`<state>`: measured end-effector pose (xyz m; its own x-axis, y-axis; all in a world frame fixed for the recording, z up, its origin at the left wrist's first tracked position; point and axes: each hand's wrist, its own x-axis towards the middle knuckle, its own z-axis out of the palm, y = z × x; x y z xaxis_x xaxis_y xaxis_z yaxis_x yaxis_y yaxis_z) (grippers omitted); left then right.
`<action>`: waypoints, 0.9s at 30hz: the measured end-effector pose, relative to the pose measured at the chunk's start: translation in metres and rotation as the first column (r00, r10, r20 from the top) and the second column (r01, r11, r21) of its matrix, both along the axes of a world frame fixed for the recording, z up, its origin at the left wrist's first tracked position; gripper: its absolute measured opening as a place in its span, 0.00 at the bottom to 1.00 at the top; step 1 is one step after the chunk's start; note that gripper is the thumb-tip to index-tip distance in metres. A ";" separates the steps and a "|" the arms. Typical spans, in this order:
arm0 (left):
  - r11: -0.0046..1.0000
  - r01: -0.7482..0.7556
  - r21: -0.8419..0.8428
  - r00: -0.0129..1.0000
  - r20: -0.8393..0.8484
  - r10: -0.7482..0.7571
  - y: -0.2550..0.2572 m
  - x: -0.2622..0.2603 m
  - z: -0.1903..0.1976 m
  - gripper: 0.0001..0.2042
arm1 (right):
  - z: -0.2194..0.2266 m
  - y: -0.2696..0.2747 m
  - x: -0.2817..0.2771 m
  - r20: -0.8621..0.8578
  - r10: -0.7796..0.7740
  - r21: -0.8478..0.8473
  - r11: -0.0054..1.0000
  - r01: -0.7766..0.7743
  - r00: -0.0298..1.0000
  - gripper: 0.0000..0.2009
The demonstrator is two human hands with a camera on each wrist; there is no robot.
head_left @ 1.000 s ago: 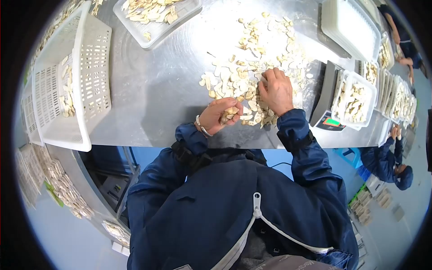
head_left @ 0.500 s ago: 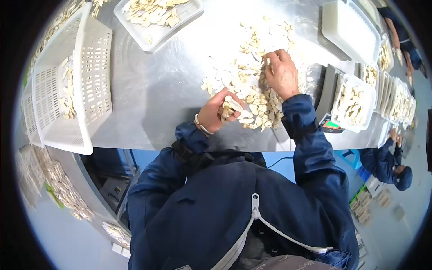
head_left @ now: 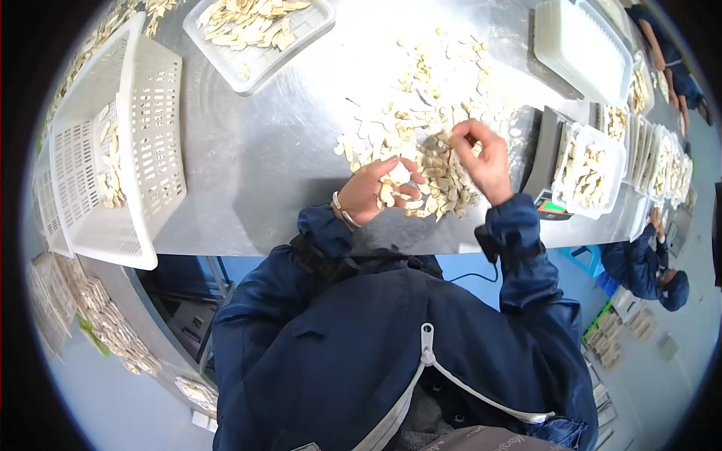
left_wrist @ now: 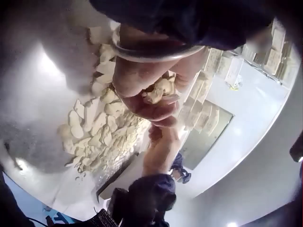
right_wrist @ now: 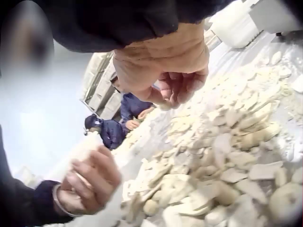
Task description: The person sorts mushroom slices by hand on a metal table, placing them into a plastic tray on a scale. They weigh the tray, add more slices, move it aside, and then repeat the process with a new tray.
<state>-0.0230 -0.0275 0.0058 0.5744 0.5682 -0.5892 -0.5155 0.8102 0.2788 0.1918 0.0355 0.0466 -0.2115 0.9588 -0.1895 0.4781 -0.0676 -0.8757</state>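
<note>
A heap of pale mushroom slices [head_left: 444, 184] lies spread over the steel table. At its near left edge my left hand [head_left: 365, 194], palm up, holds several mushroom slices [head_left: 394, 179] in curled fingers. The left wrist view shows these slices [left_wrist: 161, 91] cupped between thumb and fingers. Over the right side of the heap, my right hand [head_left: 489, 161] pinches a small mushroom slice [right_wrist: 164, 106] between thumb and fingertips. The loose slices [right_wrist: 199, 189] lie below that hand in the right wrist view.
A white slotted basket [head_left: 162, 128] stands at the left, a tray [head_left: 259, 74] of slices at the back. On the right are a scale [head_left: 543, 161] bearing a filled tray [head_left: 620, 177], stacked white trays [head_left: 587, 45] and more filled trays. Other people [head_left: 639, 267] work farther right.
My right hand reached farther over the heap, then came back toward me and now pinches a slice. My left hand's fingers have loosened somewhat around its slices, which show more.
</note>
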 end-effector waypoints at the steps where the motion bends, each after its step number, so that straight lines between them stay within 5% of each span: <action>1: 0.999 -0.011 -0.033 1.000 0.024 0.011 0.001 0.003 0.005 0.21 | 0.014 -0.005 -0.006 -0.017 0.082 -0.032 0.996 -0.083 0.996 0.05; 2: 0.998 -0.020 -0.064 0.999 0.048 0.023 0.003 0.007 0.008 0.21 | 0.023 -0.006 -0.012 -0.035 0.162 -0.060 0.985 -0.164 0.986 0.05; 3: 0.995 -0.028 -0.095 0.997 0.071 0.035 0.003 0.009 0.010 0.21 | 0.018 -0.005 -0.011 0.000 0.079 -0.013 0.997 -0.079 0.997 0.06; 4: 0.997 -0.017 -0.074 0.994 0.109 0.025 0.000 0.009 0.002 0.21 | 0.001 0.002 -0.004 0.141 -0.082 0.064 0.995 0.074 0.987 0.08; 6: 1.000 -0.003 -0.031 0.984 0.176 0.009 -0.009 0.007 -0.021 0.21 | -0.027 0.022 0.018 0.511 -0.168 0.346 0.938 -0.023 0.843 0.09; 12: 0.998 -0.003 0.059 0.982 0.190 -0.008 -0.011 -0.001 -0.019 0.19 | -0.054 0.033 0.003 0.715 -0.066 0.281 0.939 -0.199 0.696 0.08; 17: 0.983 0.090 0.162 0.995 0.015 -0.094 -0.003 -0.007 -0.003 0.15 | -0.056 0.031 0.000 0.756 -0.050 0.293 0.917 -0.269 0.652 0.08; 27: 0.978 0.034 0.205 0.997 0.058 -0.046 0.002 -0.005 -0.007 0.13 | -0.050 0.026 0.009 0.694 -0.008 0.330 0.892 -0.308 0.720 0.09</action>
